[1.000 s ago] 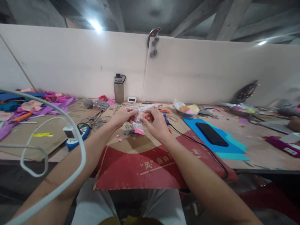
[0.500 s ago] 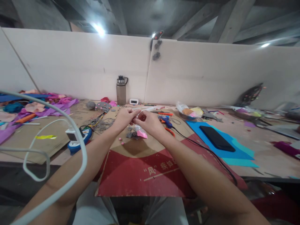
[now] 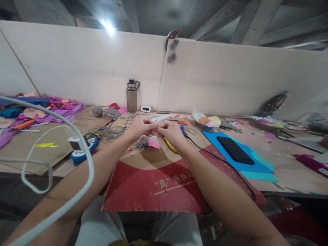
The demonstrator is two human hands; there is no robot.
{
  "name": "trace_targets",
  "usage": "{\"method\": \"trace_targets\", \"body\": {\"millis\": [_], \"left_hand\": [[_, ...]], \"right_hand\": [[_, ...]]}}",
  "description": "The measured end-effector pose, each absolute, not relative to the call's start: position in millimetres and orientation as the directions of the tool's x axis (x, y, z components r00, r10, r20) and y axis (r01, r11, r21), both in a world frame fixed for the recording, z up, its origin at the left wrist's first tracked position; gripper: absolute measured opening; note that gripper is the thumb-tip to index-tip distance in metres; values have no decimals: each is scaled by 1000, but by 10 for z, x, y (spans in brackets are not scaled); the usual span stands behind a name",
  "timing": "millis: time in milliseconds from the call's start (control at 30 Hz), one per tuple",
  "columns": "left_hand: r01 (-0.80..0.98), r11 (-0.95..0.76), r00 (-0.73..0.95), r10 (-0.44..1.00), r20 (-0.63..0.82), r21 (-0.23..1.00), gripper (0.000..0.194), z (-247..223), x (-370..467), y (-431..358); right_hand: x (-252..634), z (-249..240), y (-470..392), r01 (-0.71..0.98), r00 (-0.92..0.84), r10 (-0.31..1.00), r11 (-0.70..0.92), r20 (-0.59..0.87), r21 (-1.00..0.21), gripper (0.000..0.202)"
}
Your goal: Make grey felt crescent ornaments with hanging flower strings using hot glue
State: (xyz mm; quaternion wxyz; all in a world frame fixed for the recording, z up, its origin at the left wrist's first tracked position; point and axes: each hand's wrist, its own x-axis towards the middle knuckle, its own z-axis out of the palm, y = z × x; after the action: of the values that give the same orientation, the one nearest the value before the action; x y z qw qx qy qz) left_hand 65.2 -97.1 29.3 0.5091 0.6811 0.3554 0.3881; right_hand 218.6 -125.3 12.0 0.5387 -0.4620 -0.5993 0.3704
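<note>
My left hand (image 3: pixel 141 129) and my right hand (image 3: pixel 172 132) meet fingertip to fingertip above the cardboard. Both are closed in a pinch, and whatever lies between the fingers is too small to make out. Just below them rests a small clear bag with pink contents (image 3: pixel 153 142), beside dark grey scraps (image 3: pixel 142 143). Two small pink balls (image 3: pixel 130 151) lie to the left of these. Yellow handles (image 3: pixel 170 145) show under my right hand. A blue tool (image 3: pixel 182 130) with a black cord is partly hidden behind that hand.
Red and brown cardboard (image 3: pixel 153 194) covers the table's front. Left are a blue device (image 3: pixel 84 150), tangled cord and a white cable (image 3: pixel 89 171) in the foreground. A black phone (image 3: pixel 235 150) lies on blue sheets (image 3: pixel 256 167) at the right. A bottle (image 3: pixel 132 99) stands behind.
My fingertips have drawn together and my right hand has shifted slightly right. Yellow handles now show beneath it. The view has shifted a little.
</note>
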Motion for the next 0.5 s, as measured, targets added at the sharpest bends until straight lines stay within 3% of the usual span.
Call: {"method": "trace_targets", "body": {"millis": [133, 333, 500], "left_hand": [[108, -197, 441, 888, 130, 974, 21, 306, 646, -964], [129, -215, 439, 888, 138, 968, 18, 328, 623, -928], [72, -270, 463, 862, 208, 960, 20, 273, 627, -887]], "right_hand": [[2217, 84, -1222, 35, -121, 965, 239, 233, -971, 27], [2259, 85, -1202, 24, -8, 973, 229, 229, -973, 26], [2212, 101, -1247, -55, -89, 969, 228, 232, -972, 29]]}}
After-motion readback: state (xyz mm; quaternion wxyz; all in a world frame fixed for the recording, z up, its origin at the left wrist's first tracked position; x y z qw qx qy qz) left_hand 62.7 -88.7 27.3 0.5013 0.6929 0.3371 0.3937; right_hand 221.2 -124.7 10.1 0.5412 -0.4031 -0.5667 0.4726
